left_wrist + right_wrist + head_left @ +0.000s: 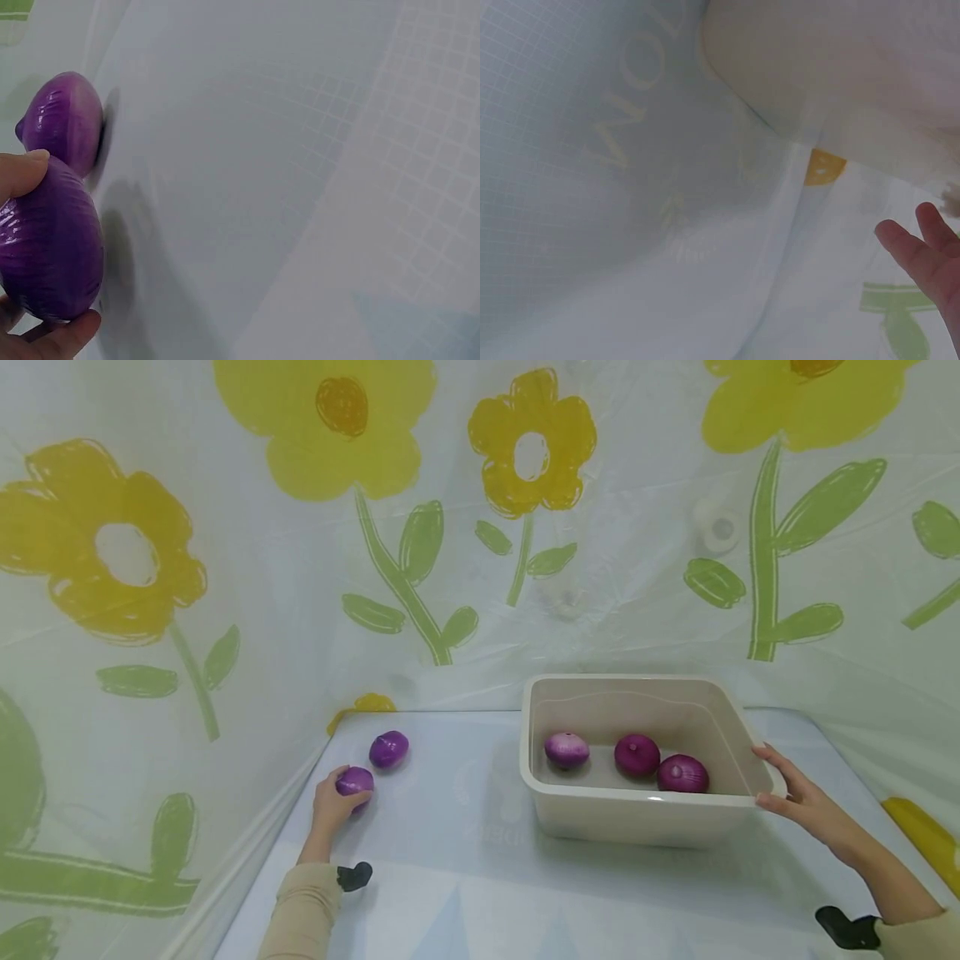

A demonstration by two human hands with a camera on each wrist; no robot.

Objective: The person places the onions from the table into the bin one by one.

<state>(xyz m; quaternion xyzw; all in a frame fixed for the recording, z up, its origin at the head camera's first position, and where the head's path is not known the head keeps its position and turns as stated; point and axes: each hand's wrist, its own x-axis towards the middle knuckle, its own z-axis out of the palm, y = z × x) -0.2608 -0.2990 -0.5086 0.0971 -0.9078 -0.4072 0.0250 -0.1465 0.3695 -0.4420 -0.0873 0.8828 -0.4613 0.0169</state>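
Observation:
My left hand (333, 806) pinches a shiny purple onion (355, 781) between thumb and fingers at the left of the table. In the left wrist view the onion (52, 240) hangs close over the white surface, with fingertips at its top and bottom. Just beyond it lies a second purple onion (389, 750). My right hand (806, 802) holds the right front corner of a beige plastic bin (637, 818) by its rim. Three purple onions lie inside: a paler one (567, 750) at left, a dark one (637, 755) and another dark one (683, 774) at right.
A white table (465, 877) with faint prints carries everything. Behind it and at both sides hangs a pale curtain (637, 602) with yellow flowers. The bin stands at the table's back right, close to the curtain.

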